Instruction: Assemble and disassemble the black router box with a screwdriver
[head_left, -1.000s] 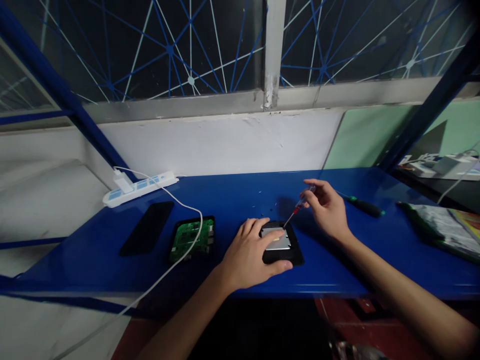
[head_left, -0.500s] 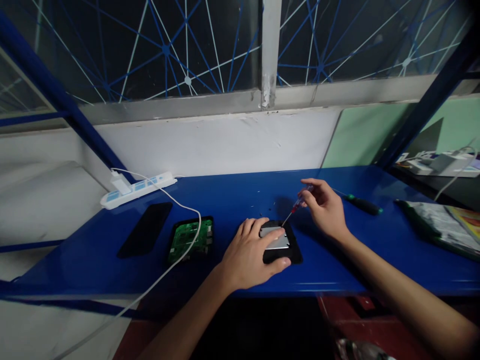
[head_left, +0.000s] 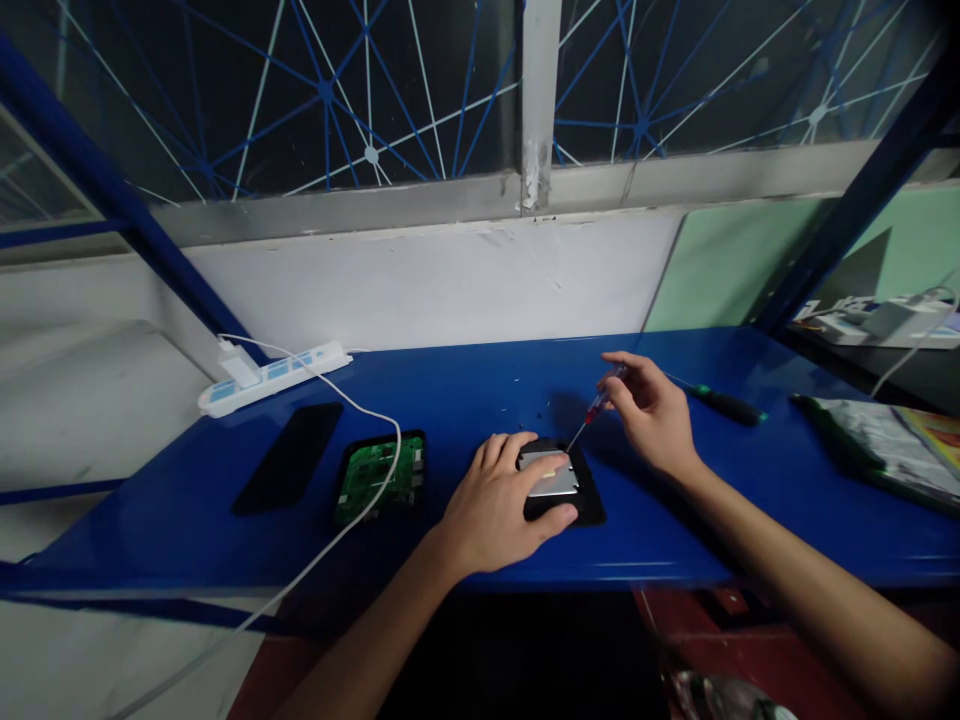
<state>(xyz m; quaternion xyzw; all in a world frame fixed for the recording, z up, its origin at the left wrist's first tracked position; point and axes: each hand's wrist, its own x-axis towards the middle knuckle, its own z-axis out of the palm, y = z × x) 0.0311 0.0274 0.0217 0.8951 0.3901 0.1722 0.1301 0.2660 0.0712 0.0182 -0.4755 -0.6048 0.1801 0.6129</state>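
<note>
My left hand (head_left: 495, 510) lies with its fingers spread over a silver metal plate (head_left: 556, 484), pressing it against a flat black panel (head_left: 592, 502) on the blue table. Between the thumb and fingers of my right hand (head_left: 654, 418) is a thin screwdriver (head_left: 598, 404) with a clear and red handle. It slants down to the left, and its tip meets the plate's upper right corner, close to my left index fingertip. Whether the tip sits in a screw is too small to tell. Part of the panel is hidden under my left hand.
A green circuit board (head_left: 382, 475) in a black case lies to the left, crossed by a white cable (head_left: 352, 515). Beyond it are a black cover (head_left: 289, 460) and a power strip (head_left: 277, 375). A larger screwdriver (head_left: 724, 403) and a plastic bag (head_left: 885, 440) lie right.
The view has shifted very slightly. Both hands and the screwdriver keep nearly the same place on the plate.
</note>
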